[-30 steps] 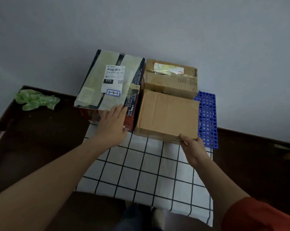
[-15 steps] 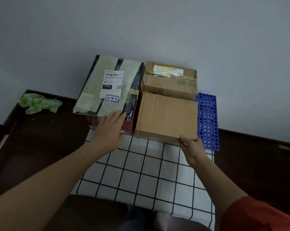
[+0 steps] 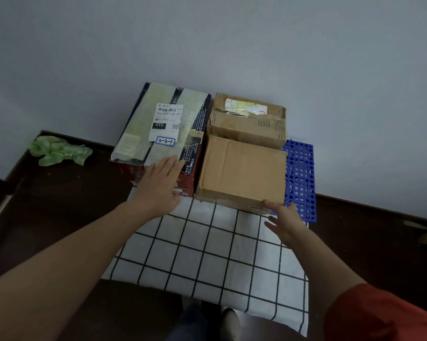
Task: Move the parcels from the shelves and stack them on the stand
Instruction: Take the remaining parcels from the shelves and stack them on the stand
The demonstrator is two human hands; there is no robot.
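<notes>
Three parcels sit against the wall on a low stand covered by a white black-grid cloth (image 3: 207, 254). The taped dark box with a label reading 3-3-1 (image 3: 163, 134) is on the left. A plain brown box (image 3: 243, 172) lies front right, and a worn brown box (image 3: 248, 123) sits behind it. My left hand (image 3: 158, 188) rests with straight fingers on the near edge of the labelled box. My right hand (image 3: 285, 222) is spread at the plain box's near right corner, fingertips just touching it.
A blue perforated plastic panel (image 3: 299, 178) shows to the right of the boxes, under the cloth. A crumpled green bag (image 3: 60, 150) lies on the dark floor at the left. The pale wall is directly behind the parcels. My feet show below the cloth's front edge.
My right hand has let go of the plain brown box's corner and opened, drawing back slightly. My left hand stays flat on the labelled box.
</notes>
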